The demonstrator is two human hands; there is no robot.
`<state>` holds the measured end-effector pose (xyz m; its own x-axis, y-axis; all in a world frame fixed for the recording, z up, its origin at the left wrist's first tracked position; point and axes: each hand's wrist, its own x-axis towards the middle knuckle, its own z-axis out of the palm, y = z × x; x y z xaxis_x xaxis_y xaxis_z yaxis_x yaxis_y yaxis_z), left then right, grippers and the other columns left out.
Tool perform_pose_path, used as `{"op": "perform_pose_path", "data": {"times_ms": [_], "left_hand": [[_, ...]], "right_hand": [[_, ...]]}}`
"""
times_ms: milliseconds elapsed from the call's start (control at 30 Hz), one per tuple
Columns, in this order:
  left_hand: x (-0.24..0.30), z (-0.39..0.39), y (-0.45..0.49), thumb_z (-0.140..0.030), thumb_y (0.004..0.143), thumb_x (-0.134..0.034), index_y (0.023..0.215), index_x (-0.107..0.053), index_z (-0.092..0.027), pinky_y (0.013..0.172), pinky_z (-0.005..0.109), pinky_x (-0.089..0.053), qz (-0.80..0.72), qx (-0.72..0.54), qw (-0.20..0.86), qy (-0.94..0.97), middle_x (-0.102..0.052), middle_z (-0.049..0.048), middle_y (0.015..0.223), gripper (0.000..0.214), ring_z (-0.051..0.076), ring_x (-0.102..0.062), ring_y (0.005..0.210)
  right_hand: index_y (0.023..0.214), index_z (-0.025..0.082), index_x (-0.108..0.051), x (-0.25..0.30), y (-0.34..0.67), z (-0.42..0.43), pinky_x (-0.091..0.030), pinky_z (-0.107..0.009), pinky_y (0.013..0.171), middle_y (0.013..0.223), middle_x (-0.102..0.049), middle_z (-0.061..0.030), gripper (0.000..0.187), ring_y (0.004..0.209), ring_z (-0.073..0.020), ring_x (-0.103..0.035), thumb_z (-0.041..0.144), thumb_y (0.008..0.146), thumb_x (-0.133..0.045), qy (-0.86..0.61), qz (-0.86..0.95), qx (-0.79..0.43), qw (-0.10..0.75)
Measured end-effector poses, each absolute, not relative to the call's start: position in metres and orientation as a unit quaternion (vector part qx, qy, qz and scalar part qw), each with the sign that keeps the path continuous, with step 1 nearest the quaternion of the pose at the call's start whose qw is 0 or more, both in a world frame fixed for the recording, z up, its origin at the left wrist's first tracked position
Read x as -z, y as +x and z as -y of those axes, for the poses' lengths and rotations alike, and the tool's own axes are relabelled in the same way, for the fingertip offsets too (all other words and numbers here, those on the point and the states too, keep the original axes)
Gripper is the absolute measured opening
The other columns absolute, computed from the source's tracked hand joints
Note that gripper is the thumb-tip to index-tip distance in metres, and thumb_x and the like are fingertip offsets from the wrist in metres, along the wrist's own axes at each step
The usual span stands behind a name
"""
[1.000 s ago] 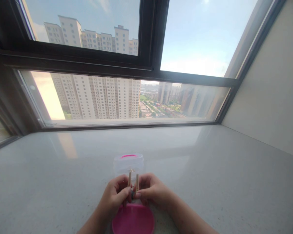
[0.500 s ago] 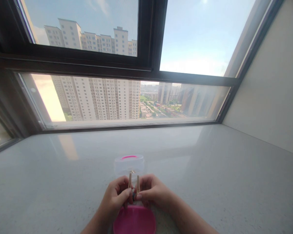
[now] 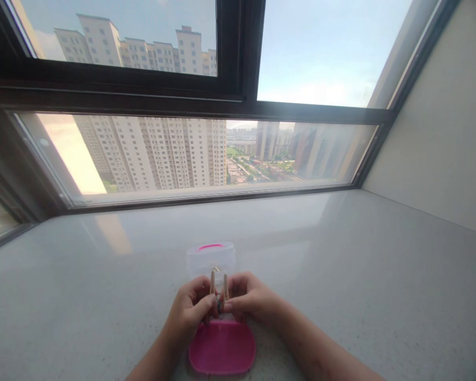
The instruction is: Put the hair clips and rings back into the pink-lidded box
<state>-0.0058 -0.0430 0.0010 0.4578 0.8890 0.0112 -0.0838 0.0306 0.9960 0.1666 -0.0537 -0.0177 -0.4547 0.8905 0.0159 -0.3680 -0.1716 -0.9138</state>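
Close together above the pink tray, my two hands each pinch a slim light-brown stick that stands nearly upright. My left hand [image 3: 194, 307] is closed on the left stick [image 3: 212, 281], between thumb and fingers. My right hand [image 3: 248, 297] grips the right stick [image 3: 226, 286] the same way. A narrow gap separates the upper ends. Something small and dark, partly shiny, sits between the fingertips; I cannot make out what it is. The shallow pink tray [image 3: 222, 349] lies just below and nearer to me, its far edge partly behind my fingers.
Behind my hands stands a clear plastic container [image 3: 210, 257] with a pink strip on top; small golden pieces [image 3: 216, 269] show near its front. The pale speckled sill [image 3: 341, 264] runs back to a dark-framed window [image 3: 262, 108]. A white wall [image 3: 440, 132] is on the right.
The view has tilted slightly down, so the hands, tray and container appear higher and more of the tray shows. Both hands keep their grip on the sticks.
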Motion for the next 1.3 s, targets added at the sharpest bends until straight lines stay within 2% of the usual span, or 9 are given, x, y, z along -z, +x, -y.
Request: {"op": "perform_pose_path", "data": {"times_ms": [1300], "left_hand": [[0.0016,0.0421,-0.0055,-0.027,0.071,-0.061,0.071,-0.056,-0.013,0.039,0.017,-0.028,-0.339,-0.391,0.62,0.589,-0.053,-0.0018,0.05,0.015,0.008,-0.041,0.041]], "right_hand": [[0.07,0.008,-0.06,0.0173,0.1656,0.0541,-0.037,-0.014,0.036,0.057,-0.056,0.0008,0.027,0.041,-0.0056,-0.05,0.022,0.058,-0.08,-0.258,0.472,-0.717,0.444]]}}
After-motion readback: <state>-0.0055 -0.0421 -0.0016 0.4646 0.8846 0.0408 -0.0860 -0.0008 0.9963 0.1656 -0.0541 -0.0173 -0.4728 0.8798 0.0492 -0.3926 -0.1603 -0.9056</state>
